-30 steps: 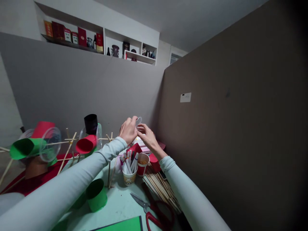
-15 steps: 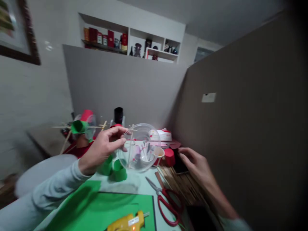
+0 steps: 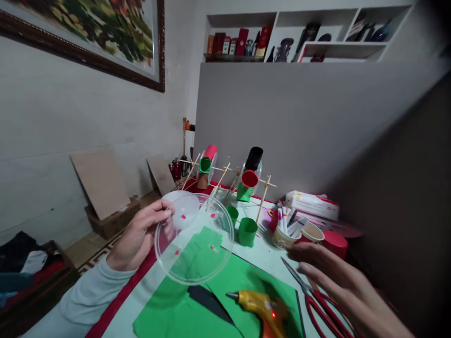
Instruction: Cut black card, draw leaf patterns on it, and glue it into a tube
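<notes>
My left hand pinches the left rim of a round clear plastic lid with small red spots. The lid is tilted up over the green paper sheets, which show through it. My right hand has its fingers stretched out with nothing between them, above red-handled scissors. A yellow glue gun with a lit red light lies on the green paper. Two short green paper tubes stand behind the lid.
Stick frames carrying colored paper tubes stand at the back. On the right are a cup of markers, a paper cup, a red cup and a white package. A grey partition stands behind the table.
My view has turned left. My left hand still holds the lid, now lower and over the green paper. My right hand has moved left, away from the sticks and dark phone-like object, over the scissors.
</notes>
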Demonstrator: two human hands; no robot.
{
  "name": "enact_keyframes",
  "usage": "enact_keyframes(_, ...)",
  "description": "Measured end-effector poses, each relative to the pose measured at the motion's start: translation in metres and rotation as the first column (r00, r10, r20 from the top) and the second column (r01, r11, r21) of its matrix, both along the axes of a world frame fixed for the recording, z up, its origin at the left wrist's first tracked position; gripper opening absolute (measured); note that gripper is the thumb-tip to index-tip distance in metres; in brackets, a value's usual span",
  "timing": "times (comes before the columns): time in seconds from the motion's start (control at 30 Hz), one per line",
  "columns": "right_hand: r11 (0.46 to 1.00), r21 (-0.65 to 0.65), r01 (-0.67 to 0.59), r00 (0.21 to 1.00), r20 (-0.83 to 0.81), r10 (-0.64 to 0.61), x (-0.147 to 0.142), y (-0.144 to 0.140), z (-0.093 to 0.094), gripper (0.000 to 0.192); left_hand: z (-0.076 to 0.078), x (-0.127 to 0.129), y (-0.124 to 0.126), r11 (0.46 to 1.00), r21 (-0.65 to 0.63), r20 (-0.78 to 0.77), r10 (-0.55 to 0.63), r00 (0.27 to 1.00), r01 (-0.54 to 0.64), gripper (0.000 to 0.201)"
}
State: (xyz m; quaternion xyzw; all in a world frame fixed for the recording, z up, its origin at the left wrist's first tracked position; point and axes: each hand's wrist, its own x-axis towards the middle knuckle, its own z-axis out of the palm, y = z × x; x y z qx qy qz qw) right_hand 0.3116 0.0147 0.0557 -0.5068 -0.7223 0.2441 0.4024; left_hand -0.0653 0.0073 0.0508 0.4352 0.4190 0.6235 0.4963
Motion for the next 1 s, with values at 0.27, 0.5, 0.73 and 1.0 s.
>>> enact_keyframes(0.27,0.789,-0.357,-0.501,0.77,-0.6,0.218,-0.142,0.007,-0.003,0.062,-0.019,0.014,-0.014,0.999,0.035,0.094,-0.033,0.995,0.03,0.011)
enact_keyframes(0.5,0.799,-0.275,-0.535,0.705,-0.666,0.243,-0.171,0.018,-0.013,0.041,-0.023,0.015,-0.013,0.989,-0.041,0.132,-0.136,0.982,0.143,0.026)
enact_keyframes(0.73,0.709,-0.323,-0.627,0.634,-0.741,0.223,-0.164,0.013,-0.014,0.039,-0.033,0.016,-0.013,0.985,-0.089,0.048,-0.147,0.988,0.151,0.02)
enact_keyframes(1.0,0.71,-0.35,-0.612,0.614,-0.775,0.147,-0.145,-0.01,-0.009,0.044,-0.036,0.023,-0.012,0.956,-0.087,0.154,-0.266,0.952,0.281,0.028)
